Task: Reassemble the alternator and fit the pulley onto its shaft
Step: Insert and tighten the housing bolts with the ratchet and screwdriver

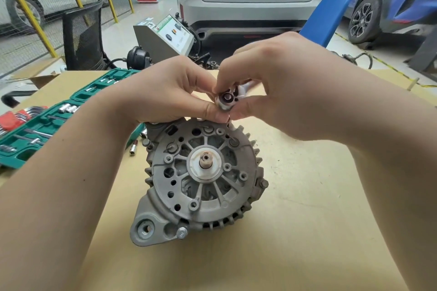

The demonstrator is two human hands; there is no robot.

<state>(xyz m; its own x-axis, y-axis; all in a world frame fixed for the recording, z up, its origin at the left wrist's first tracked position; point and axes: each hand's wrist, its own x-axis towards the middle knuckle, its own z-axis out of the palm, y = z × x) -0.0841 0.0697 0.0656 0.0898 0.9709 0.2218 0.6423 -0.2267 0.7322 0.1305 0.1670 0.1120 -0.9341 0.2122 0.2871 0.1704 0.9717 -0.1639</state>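
Note:
The grey alternator (pixel 203 177) lies on the cardboard-covered table (pixel 307 196) with its ribbed end cover facing up and a short rusty shaft (pixel 205 162) standing out of the centre. Just above its far edge, both hands meet around a small chrome socket (pixel 225 100) whose hollow end faces me. My left hand (pixel 175 92) pinches the socket from the left with thumb and fingertips. My right hand (pixel 279 92) pinches it from the right and above; a chrome ratchet head (pixel 244 88) shows behind the fingers. No pulley is visible.
An open green tool case (pixel 42 125) with sockets, bits and red-handled hex keys lies at the left. A loose socket (pixel 133 149) rests beside the alternator. Beyond the table stand a black mesh chair (pixel 82 38), a grey tester unit (pixel 165 38), a blue chair back (pixel 328 19) and parked cars.

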